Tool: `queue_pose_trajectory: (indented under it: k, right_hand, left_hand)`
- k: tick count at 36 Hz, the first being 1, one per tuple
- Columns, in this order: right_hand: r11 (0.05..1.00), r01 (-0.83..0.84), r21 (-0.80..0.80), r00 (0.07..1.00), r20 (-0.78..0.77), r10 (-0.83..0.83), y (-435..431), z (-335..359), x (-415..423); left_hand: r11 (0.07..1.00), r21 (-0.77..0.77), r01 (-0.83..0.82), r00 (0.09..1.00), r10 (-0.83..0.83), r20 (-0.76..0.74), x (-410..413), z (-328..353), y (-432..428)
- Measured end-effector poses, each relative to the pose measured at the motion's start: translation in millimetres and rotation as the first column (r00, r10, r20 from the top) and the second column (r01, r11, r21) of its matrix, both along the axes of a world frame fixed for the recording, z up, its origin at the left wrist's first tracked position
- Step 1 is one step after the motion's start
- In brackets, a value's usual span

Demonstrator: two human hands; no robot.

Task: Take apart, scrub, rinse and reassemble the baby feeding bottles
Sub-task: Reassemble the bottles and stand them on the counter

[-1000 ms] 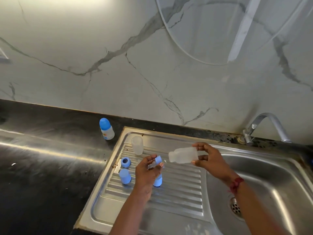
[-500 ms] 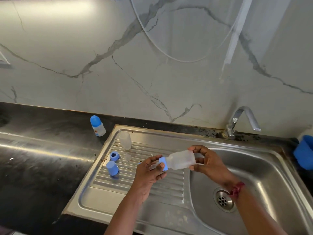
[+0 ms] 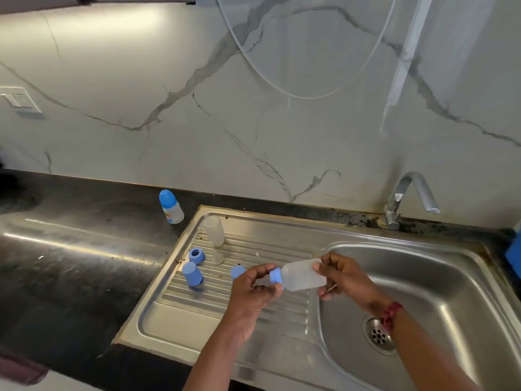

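Observation:
My right hand (image 3: 345,277) grips a frosted bottle body (image 3: 303,275), held sideways above the drainboard. Its neck carries a blue collar with a clear teat (image 3: 275,276), and my left hand (image 3: 255,292) curls its fingers round that collar. On the drainboard (image 3: 214,320) stand an open bottle body (image 3: 214,231), a blue collar ring (image 3: 196,255), a blue cap (image 3: 192,274), a clear teat (image 3: 218,257), and another blue cap (image 3: 237,272) partly hidden behind my left hand. A whole bottle with a blue cap (image 3: 170,207) stands on the black counter.
The sink basin (image 3: 439,292) with its drain (image 3: 379,335) lies to the right, under a chrome tap (image 3: 408,196). A blue object (image 3: 514,255) shows at the right edge. Black counter (image 3: 70,263) stretches left; a marble wall stands behind.
The blue collar with teat, apart from the bottle a second ago, now sits on the bottle's neck. Both hands have stayed over the drainboard's right edge; the view shifted.

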State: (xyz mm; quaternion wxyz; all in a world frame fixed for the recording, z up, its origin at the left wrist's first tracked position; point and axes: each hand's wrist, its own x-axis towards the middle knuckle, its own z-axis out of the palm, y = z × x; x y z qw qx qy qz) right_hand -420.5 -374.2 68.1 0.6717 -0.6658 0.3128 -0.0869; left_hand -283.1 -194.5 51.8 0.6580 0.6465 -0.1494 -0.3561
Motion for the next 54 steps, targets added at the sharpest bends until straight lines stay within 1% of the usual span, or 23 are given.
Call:
queue_pose_trajectory:
  k: [2,5,8,11,14,17,20,23,26,29,31,33,36,37,40,41,45,48,52,54]
  right_hand:
    - [1.000,0.005,0.002,1.000,-0.025,-0.005,3,1,2]
    - [0.999,0.034,0.030,0.998,-0.062,-0.032,6,1,7]
    - [1.000,0.022,-0.013,0.987,-0.162,-0.024,5,0,11]
    - [0.999,0.011,-0.046,0.969,-0.245,-0.022,5,-1,15]
    - [0.998,-0.005,-0.066,0.959,-0.282,-0.014,7,-4,19]
    - [0.999,0.004,-0.037,0.957,-0.290,-0.014,5,-9,25]
    - [0.999,0.041,0.011,0.952,-0.304,-0.036,-1,-13,32]
    - [0.989,0.126,0.082,0.967,-0.234,-0.103,-5,-13,40]
    - [0.988,0.157,-0.001,0.986,-0.059,-0.157,-8,-9,46]
    - [0.994,0.094,-0.048,0.989,0.123,-0.088,-13,-7,43]
    - [0.996,0.026,-0.090,0.983,0.182,-0.009,-18,-11,42]
    - [0.987,-0.002,-0.162,0.986,0.166,0.029,-19,-15,44]
    - [0.978,0.011,-0.209,0.991,0.135,0.018,-18,-19,49]
    - [0.981,0.018,-0.192,0.991,0.133,0.008,-18,-20,49]
    - [0.997,0.054,-0.060,0.990,0.132,-0.046,-17,-18,50]
    - [0.997,0.066,-0.038,0.991,0.122,-0.061,-16,-17,50]
    - [0.994,0.109,-0.015,0.992,0.071,-0.108,-14,-16,52]
    - [0.996,0.088,-0.017,0.995,0.049,-0.087,-10,-13,49]
    - [0.997,0.071,-0.024,0.997,-0.003,-0.071,-6,-16,45]
    - [0.998,0.063,-0.027,0.998,-0.029,-0.064,-6,-19,43]
  left_hand:
    - [1.000,-0.006,-0.004,1.000,0.004,0.004,1,-1,-1]
    - [0.998,-0.062,0.002,0.999,-0.004,-0.034,2,-2,-2]
    - [0.991,-0.136,-0.004,0.996,-0.008,-0.088,2,-5,-5]
    - [0.969,-0.244,-0.032,0.976,-0.022,-0.215,2,-5,-9]
    - [0.941,-0.328,-0.088,0.939,-0.031,-0.342,4,-5,-12]
    - [0.930,-0.343,-0.133,0.917,-0.016,-0.398,9,-6,-16]
    - [0.938,-0.314,-0.145,0.909,0.001,-0.417,13,-5,-22]
    - [0.938,-0.301,-0.172,0.893,0.020,-0.449,16,-3,-27]
    - [0.930,-0.305,-0.206,0.873,0.034,-0.486,24,-7,-33]
    - [0.931,-0.295,-0.217,0.859,0.039,-0.510,31,-10,-36]
    - [0.930,-0.297,-0.218,0.850,0.032,-0.525,36,-12,-37]
    - [0.932,-0.294,-0.211,0.853,0.028,-0.522,40,-13,-38]
    - [0.941,-0.282,-0.187,0.866,0.022,-0.499,45,-15,-37]
    - [0.943,-0.281,-0.177,0.868,0.016,-0.496,46,-15,-37]
    - [0.948,-0.284,-0.146,0.877,-0.009,-0.480,49,-14,-38]
    - [0.949,-0.286,-0.134,0.883,-0.017,-0.469,49,-14,-38]
    - [0.951,-0.295,-0.097,0.904,-0.040,-0.426,48,-14,-37]
    - [0.953,-0.295,-0.064,0.913,-0.064,-0.403,47,-14,-36]
    - [0.963,-0.268,-0.027,0.940,-0.067,-0.336,45,-16,-37]
    - [0.965,-0.262,-0.027,0.940,-0.065,-0.336,43,-17,-36]
